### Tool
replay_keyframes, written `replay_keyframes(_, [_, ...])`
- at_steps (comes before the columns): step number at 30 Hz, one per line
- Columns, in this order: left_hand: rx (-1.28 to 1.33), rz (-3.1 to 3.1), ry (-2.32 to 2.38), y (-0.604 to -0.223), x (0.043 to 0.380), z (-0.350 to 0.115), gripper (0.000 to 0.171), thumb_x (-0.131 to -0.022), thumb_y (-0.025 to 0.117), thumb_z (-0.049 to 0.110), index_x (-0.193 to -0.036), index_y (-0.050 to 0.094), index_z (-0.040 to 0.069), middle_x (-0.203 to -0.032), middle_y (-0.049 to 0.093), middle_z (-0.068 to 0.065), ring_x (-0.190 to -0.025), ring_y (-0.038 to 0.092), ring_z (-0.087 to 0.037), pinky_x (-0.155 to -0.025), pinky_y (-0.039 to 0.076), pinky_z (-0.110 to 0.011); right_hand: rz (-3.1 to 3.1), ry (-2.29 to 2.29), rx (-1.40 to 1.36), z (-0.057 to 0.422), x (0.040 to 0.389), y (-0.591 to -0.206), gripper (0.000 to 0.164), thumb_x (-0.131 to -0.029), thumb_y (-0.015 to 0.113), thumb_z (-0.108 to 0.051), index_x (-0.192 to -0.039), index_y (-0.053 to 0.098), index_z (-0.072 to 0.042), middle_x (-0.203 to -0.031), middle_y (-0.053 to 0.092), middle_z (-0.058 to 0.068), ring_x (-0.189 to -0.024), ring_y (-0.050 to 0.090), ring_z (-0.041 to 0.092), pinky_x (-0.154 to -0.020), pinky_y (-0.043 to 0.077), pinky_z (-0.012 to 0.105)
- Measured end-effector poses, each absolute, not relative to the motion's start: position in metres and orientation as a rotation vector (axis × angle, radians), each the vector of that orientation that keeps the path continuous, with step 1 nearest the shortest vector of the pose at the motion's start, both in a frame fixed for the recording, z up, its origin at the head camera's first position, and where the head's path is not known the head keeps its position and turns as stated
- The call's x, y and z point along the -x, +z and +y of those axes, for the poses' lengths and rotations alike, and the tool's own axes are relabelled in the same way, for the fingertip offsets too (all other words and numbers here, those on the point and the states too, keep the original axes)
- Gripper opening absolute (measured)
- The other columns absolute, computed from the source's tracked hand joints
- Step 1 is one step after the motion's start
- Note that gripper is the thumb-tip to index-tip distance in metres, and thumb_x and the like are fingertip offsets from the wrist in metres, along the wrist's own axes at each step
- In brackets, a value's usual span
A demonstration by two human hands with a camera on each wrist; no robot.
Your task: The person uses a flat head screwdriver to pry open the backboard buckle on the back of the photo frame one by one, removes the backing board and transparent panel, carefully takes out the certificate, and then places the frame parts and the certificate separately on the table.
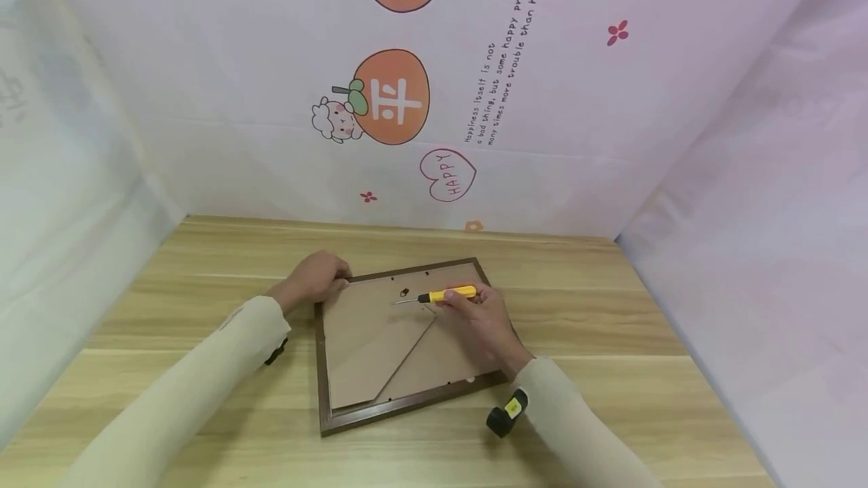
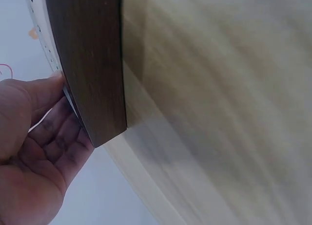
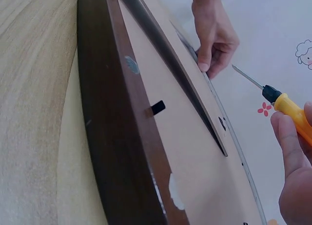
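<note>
A brown picture frame (image 1: 324,382) lies face down on the wooden table, its beige backing board (image 1: 475,356) facing up. From that board a stand flap (image 3: 178,71) rises at a slant in the right wrist view. My left hand (image 1: 317,277) grips the frame's far left corner, thumb on top and fingers around the edge, as the left wrist view shows. Above the backing, my right hand (image 1: 484,322) holds a yellow-handled screwdriver (image 1: 454,294). Its thin metal shaft points left, near a small dark hanging ring (image 1: 404,292).
Small black tabs (image 3: 158,107) line the frame's inner edge. Wood-grain tabletop (image 1: 597,413) extends around the frame. Behind stands a white printed cloth (image 1: 542,187), with pale sheets (image 1: 766,232) on both sides. Dark wrist cameras (image 1: 505,416) hang below the sleeves.
</note>
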State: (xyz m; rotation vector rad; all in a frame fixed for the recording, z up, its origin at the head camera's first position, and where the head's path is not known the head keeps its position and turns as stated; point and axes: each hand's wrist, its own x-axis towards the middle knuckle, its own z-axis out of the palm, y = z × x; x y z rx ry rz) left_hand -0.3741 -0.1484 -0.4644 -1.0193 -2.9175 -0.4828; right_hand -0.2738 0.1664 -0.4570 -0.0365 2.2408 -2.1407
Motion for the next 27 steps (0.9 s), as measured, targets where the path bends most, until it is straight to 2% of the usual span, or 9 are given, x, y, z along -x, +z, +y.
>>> replay_keyframes(8, [0.936,-2.944,-0.536,-0.471,0.359,-0.157,0.015,-0.093,0.065,0.013,-0.101,0.074,0.004,-0.1,0.075,-0.011,-0.091,0.07,-0.027,-0.082,0.058,-0.044,2.165,-2.197,0.029,0.168,0.274,-0.458,0.034,-0.094,0.065,-0.008,-0.122,0.057,0.009,-0.117,0.065,0.018,-0.097,0.071,0.014,-0.087,0.057,0.024])
replay_keyframes(16, [0.885,-2.942,-0.666,-0.474,0.342,-0.165,0.015,-0.09,0.067,0.014,-0.1,0.074,0.004,-0.092,0.074,-0.008,-0.084,0.068,-0.021,-0.077,0.057,-0.04,2.013,-2.327,0.114,0.167,0.271,-0.458,0.041,-0.094,0.062,-0.001,-0.127,0.048,0.019,-0.11,0.066,0.012,-0.096,0.073,0.016,-0.09,0.056,0.026])
replay_keyframes(21, [0.859,-2.959,-0.727,-0.474,0.329,-0.166,0.018,-0.089,0.067,0.013,-0.103,0.073,0.003,-0.09,0.073,-0.005,-0.081,0.066,-0.017,-0.076,0.057,-0.038,2.02,-2.322,0.131,0.166,0.271,-0.459,0.042,-0.093,0.065,-0.004,-0.125,0.049,0.019,-0.109,0.067,0.011,-0.096,0.073,0.016,-0.09,0.056,0.028])
replay_keyframes(27, [0.823,-2.973,-0.761,-0.474,0.313,-0.16,0.02,-0.087,0.067,0.011,-0.103,0.071,0.0,-0.091,0.072,-0.008,-0.083,0.067,-0.02,-0.077,0.058,-0.038,2.035,-2.305,0.124,0.165,0.273,-0.459,0.043,-0.094,0.064,-0.005,-0.125,0.049,0.019,-0.11,0.066,0.013,-0.096,0.073,0.016,-0.089,0.057,0.027])
